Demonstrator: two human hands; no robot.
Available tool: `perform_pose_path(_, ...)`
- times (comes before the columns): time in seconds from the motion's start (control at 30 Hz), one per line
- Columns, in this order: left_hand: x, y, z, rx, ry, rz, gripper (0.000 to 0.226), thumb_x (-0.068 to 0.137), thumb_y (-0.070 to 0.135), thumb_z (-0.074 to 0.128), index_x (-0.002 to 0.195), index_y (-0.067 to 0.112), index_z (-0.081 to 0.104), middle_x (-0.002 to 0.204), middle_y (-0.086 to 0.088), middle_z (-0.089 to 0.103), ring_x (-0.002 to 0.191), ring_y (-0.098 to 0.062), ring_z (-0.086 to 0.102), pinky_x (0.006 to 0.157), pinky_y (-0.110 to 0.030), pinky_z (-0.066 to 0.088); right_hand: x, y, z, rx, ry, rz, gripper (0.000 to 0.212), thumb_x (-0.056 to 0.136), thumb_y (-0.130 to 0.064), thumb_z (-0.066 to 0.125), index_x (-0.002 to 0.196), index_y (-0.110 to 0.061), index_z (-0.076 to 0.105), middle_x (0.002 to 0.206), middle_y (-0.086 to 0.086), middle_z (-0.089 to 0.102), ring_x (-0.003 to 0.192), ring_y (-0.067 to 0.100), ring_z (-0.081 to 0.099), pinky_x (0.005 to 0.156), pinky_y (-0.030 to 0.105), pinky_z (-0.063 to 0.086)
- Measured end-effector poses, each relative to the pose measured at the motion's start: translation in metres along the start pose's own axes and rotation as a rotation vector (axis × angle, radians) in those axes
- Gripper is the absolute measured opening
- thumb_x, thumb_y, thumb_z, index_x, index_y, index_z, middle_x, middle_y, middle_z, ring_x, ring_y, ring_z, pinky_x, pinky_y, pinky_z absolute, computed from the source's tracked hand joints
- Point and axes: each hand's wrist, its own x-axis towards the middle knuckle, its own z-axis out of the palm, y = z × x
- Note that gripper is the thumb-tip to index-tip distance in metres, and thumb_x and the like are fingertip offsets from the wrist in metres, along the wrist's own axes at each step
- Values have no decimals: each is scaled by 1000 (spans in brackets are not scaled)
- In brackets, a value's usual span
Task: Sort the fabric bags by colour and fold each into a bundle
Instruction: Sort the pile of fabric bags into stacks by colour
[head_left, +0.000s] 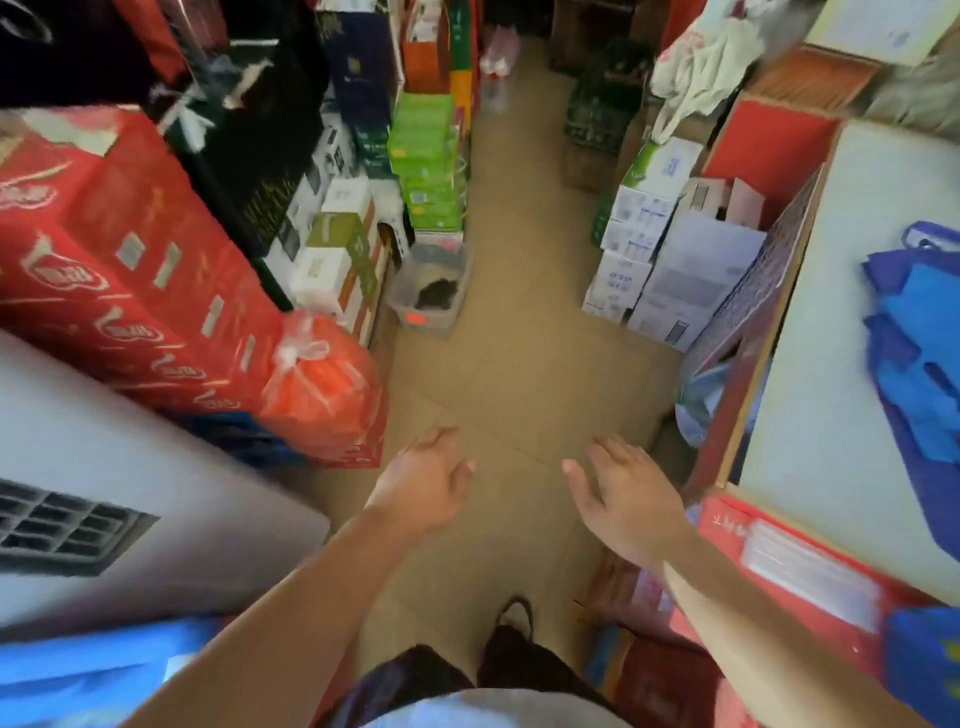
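Note:
Blue fabric bags lie in a loose pile on the pale tabletop at the right edge of the view. More blue fabric shows at the bottom left corner, and a blue piece at the bottom right. My left hand and my right hand hang over the aisle floor with relaxed fingers, and neither holds anything. Both are well left of the bags on the table.
Red cartons and a red plastic sack stack up on the left, beside a grey appliance. White boxes and green boxes line the narrow tan floor. A clear bin stands mid-aisle.

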Motion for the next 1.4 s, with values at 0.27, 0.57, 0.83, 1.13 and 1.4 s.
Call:
perform_pose_path(0.27, 163, 23, -59, 24, -4, 67, 58, 105, 39, 47, 154, 10, 39, 156, -12, 44, 139, -33, 47, 112, -39, 42, 137, 32, -50, 22, -4, 97, 74, 100, -57, 21, 130, -3, 61, 131, 16, 64, 127, 36, 57, 110, 50, 42)
perform_pose_path(0.57, 371, 63, -117, 92, -25, 286, 55, 107, 38, 40, 151, 6, 43, 152, -15, 49, 134, -34, 50, 110, -41, 43, 297, 66, -95, 96, 75, 230, 56, 106, -52, 41, 148, -17, 52, 150, 3, 54, 140, 23, 49, 116, 41, 41)
perform_pose_path(0.83, 508, 169, -148, 200, -165, 548, 58, 106, 41, 42, 152, 7, 40, 152, -12, 47, 137, -31, 46, 112, -40, 40, 354, 147, -140, 185, 218, 517, 53, 103, -52, 48, 145, -19, 57, 147, -2, 58, 138, 17, 51, 111, 34, 42)
perform_pose_path(1.13, 643, 334, -113, 312, -300, 758, 65, 104, 39, 51, 160, 16, 29, 164, -2, 32, 150, -23, 33, 120, -39, 33, 388, 287, -177, 229, 303, 801, 46, 103, -53, 48, 141, -29, 58, 144, -10, 59, 129, 12, 55, 105, 27, 46)
perform_pose_path(1.4, 728, 480, -95, 335, -324, 853, 60, 104, 33, 53, 157, 14, 33, 160, -4, 38, 145, -23, 38, 117, -40, 36, 412, 404, -235, 341, 349, 958, 48, 104, -52, 45, 145, -29, 55, 147, -8, 57, 133, 16, 53, 103, 28, 43)
